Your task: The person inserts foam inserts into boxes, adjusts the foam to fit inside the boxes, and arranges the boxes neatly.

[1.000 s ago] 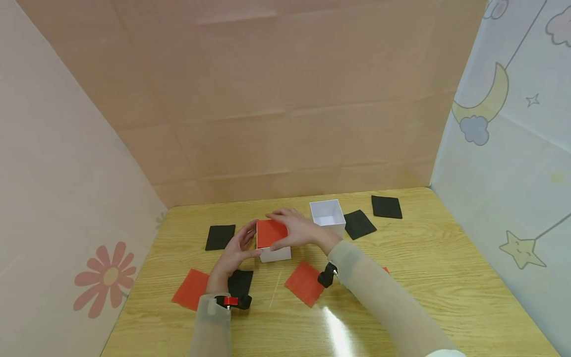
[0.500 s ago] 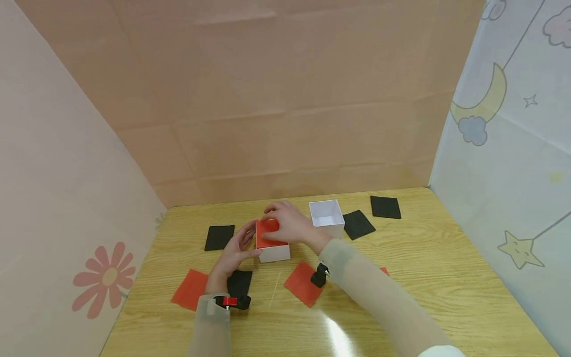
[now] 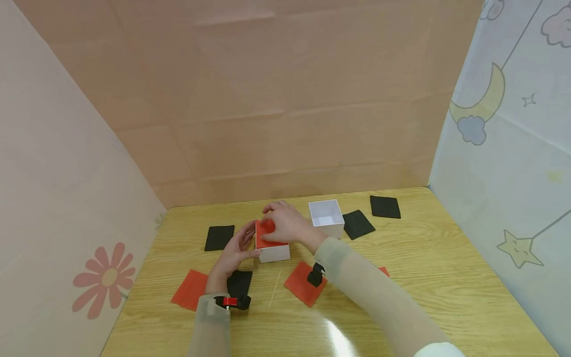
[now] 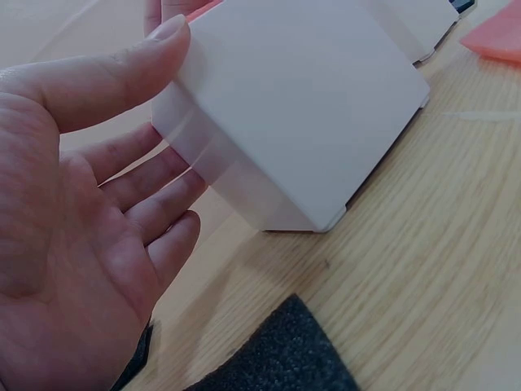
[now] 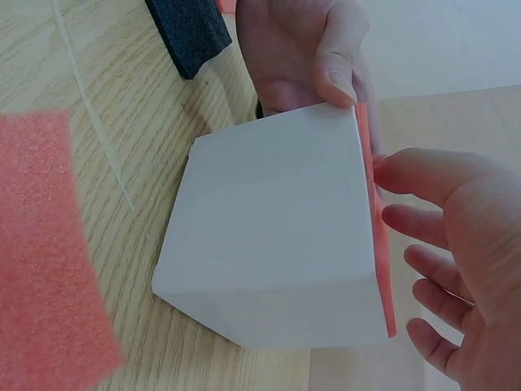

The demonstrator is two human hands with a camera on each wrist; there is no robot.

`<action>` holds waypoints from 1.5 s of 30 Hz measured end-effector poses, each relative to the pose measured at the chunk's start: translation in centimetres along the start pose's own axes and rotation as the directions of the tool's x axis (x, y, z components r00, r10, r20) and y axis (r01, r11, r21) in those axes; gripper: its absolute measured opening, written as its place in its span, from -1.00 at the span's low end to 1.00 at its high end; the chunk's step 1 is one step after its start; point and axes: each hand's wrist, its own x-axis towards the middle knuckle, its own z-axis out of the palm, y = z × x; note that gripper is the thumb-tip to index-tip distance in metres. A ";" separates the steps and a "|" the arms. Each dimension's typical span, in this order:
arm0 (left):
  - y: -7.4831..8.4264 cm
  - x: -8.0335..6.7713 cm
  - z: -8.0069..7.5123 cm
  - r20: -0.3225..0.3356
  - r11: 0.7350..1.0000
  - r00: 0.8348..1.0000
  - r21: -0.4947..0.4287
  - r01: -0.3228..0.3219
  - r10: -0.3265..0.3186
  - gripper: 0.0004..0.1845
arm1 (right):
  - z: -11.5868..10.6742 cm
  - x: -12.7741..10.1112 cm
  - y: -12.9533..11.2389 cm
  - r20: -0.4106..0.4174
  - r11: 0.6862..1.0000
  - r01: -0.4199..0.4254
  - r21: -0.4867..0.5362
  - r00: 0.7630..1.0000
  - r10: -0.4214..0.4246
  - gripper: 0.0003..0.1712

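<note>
A white box (image 3: 275, 253) stands on the wooden table (image 3: 424, 258), with a red foam square (image 3: 265, 237) at its open top. My right hand (image 3: 289, 224) reaches over it and presses the square with straight fingers (image 5: 435, 244). The red foam edge (image 5: 374, 220) shows along the rim of the white box (image 5: 277, 236). My left hand (image 3: 235, 252) steadies the box's left side, with its thumb (image 4: 122, 73) on the top corner of the white box (image 4: 301, 114) and its fingers lying flat against the wall.
A second open white box (image 3: 327, 217) stands behind to the right. Several black foam squares (image 3: 219, 237) and red foam squares (image 3: 301, 283) lie scattered on the table. A thin stick (image 3: 273, 290) lies in front of the box. Cardboard and fabric walls enclose the table.
The red square lay flat on the box's top; my right hand has slid over it and pushed it lower at the far side. The left hand has stayed put.
</note>
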 end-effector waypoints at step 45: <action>-0.1 -0.1 0.0 -0.027 1.000 1.000 0.021 0.014 -0.013 0.00 | 0.1 -0.4 1.1 0.025 0.998 -0.045 -0.049 0.999 0.047 -0.62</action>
